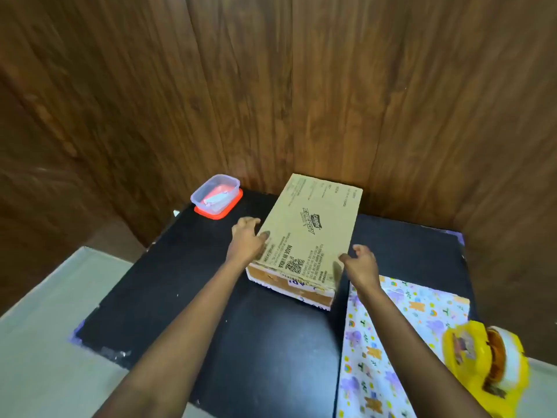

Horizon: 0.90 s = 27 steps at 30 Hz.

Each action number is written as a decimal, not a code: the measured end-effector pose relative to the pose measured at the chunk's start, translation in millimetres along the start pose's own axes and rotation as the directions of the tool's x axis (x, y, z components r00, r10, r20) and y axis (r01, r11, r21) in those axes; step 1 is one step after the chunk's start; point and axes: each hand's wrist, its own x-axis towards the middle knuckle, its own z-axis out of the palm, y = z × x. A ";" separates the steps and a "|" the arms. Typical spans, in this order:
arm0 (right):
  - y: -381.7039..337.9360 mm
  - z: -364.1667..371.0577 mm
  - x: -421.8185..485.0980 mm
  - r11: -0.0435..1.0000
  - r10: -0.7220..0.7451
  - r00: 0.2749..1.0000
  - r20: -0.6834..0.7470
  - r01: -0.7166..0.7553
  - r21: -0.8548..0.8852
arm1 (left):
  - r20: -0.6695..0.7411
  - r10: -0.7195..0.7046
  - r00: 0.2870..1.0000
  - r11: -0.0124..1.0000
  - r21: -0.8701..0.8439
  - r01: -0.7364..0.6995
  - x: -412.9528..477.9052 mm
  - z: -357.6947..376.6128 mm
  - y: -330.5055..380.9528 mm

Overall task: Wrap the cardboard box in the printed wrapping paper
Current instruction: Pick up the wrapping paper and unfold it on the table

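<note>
**Getting a sound hold on the box before it goes to the paper**

We have the cardboard box [310, 233] lying flat at the back of the black bench [241, 327], at about 12 to 1 o'clock, its far end close to the wooden wall. Our left hand [245, 241] grips its left edge, thumb on the printed top and fingers down the side. Our right hand [361, 265] is at the near right corner with fingers loosely curled and the thumb at the edge. It does not look closed on the box yet.

The wrapping paper [401, 336] lies printed side up at 4 to 5 o'clock, just beside the box's near right corner and running out of view at the bottom. A yellow tape dispenser [485, 357] sits at its right edge and seems to rest partly on it. A clear plastic tub [215, 196] on a red lid stands at 10 to 11 o'clock, near the left hand.

As we judge it, the step is to take the box in both hands so it can go onto the sheet. We should:

- Close the right hand on the long side to match the left.
- Lift the box rather than drag it, so the corner does not catch and crease the paper.
- Take the dispenser off the paper.
- Spread the sheet at 6 o'clock, print down.
- Set the box square in the middle of it.
</note>
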 end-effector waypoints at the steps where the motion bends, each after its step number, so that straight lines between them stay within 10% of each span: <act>1: -1.2 6.4 3.0 0.998 0.026 1.000 -0.006 -0.026 0.054 | 0.050 -0.014 0.999 1.000 0.016 0.013 10.1 1.2 -6.5; 6: -14.8 30.3 1.9 0.915 0.122 0.992 0.016 -0.118 0.385 | 0.277 -0.062 0.959 0.998 0.023 0.058 46.3 9.8 -41.7; 14: -11.9 38.9 4.8 0.778 0.134 0.975 0.180 -0.215 0.590 | 0.545 0.048 0.837 0.763 -0.561 0.321 58.5 15.6 -66.9; 27: -14.0 46.6 -2.3 0.682 0.037 0.977 0.212 -0.180 0.709 | 0.420 0.156 0.894 0.627 -0.741 0.239 44.0 13.1 -66.2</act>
